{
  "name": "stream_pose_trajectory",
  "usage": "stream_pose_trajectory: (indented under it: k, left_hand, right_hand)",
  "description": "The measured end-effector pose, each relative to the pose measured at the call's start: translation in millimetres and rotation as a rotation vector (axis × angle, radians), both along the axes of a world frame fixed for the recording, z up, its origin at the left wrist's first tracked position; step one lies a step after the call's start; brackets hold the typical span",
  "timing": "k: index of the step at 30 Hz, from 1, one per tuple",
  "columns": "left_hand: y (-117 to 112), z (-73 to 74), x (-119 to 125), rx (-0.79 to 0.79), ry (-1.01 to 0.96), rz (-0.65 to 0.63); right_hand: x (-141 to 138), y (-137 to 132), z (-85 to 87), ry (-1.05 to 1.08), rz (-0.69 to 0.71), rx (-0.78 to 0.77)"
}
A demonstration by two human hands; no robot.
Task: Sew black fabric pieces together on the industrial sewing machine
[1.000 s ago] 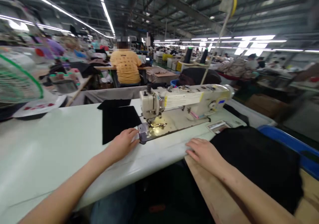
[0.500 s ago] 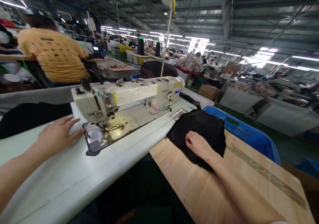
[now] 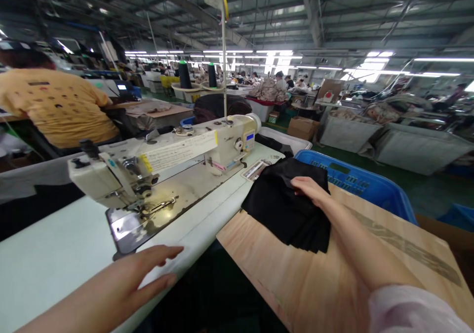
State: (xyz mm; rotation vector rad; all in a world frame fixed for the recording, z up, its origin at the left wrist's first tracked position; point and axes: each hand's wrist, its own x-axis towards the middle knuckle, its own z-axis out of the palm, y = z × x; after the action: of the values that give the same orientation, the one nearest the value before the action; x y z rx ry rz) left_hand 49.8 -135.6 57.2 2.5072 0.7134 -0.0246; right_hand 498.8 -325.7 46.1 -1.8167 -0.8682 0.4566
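A stack of black fabric pieces [image 3: 283,217] lies fanned out on a wooden board [image 3: 255,254], its far corner reaching over the sewing table's edge. My right hand [image 3: 310,190] is on top of the stack, fingers closed on the upper black fabric piece, which is creased upward at the fingertips. My left hand [image 3: 146,274] hovers over the front edge of the pale table [image 3: 200,219], empty, with thumb and fingers apart. Beyond it stands a white sewing machine [image 3: 185,148], its needle area lit and nothing visible under the presser foot.
A blue plastic basket [image 3: 365,182] stands behind the board on the right. Two black thread cones [image 3: 184,75] sit on a stand behind the machine. A person in a yellow shirt [image 3: 55,103] sits at the left. Dark cloth [image 3: 22,207] lies beyond the table's left side.
My left hand has moved from beside the needle plate to the table's front edge. My right hand has shifted across the stack and raised part of the top piece. The view has turned right.
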Motion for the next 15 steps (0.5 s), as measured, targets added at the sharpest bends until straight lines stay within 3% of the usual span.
stream_pose_trajectory:
  k: [3, 6, 10, 12, 15]
  left_hand:
    - [-12.2, 5.7, 32.9, 0.106, -0.067, -0.065]
    - [-24.8, 7.3, 69.2, 0.259, -0.258, -0.097]
    - [-49.5, 23.4, 115.4, 0.424, -0.583, -0.130]
    - [-61.9, 39.5, 128.6, 0.385, -0.742, -0.151]
    - [-72.2, 69.2, 127.3, 0.196, -0.856, -0.044]
  right_hand:
    - [-0.8, -4.4, 21.4, 0.076, -0.025, 0.126]
    - [-20.7, -9.5, 51.6, 0.138, 0.025, 0.207]
    - [-75.7, -5.8, 80.3, 0.311, 0.401, 0.160]
    - [-106.0, -1.2, 85.9, 0.378, 0.583, 0.117]
    - [-142.5, 0.8, 90.4, 0.390, 0.622, 0.138]
